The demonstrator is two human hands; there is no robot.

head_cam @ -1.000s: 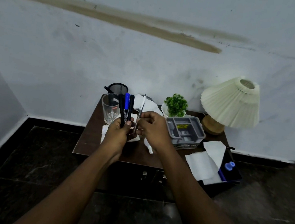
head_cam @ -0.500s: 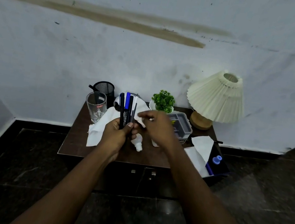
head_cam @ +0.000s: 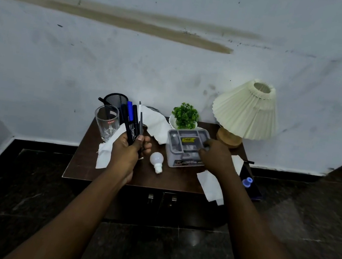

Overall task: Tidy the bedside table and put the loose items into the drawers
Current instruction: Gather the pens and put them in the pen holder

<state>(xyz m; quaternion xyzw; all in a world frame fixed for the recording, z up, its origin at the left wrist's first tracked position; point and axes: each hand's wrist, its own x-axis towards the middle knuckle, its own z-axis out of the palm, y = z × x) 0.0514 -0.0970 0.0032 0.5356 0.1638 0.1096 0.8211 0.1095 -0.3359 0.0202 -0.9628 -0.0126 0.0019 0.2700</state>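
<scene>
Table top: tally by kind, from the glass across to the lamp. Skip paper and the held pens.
drinking glass: 1
mesh pen cup: 1
light bulb: 1
grey organiser box: 1
potted plant: 1
lamp: 1
Total: 6
Not counted: something grey behind the crumpled tissue, mostly hidden.

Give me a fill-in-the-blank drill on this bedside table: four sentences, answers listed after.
1. The left hand grips the pens; one cap among them is ___, the others black.
2. The light bulb lies on the table ___ the left hand and the grey compartment box, where the right hand is.
3. The lamp stands at the table's rear ___ corner.
4. The glass stands upright and is ___.

Answers: blue; between; right; empty.
</scene>
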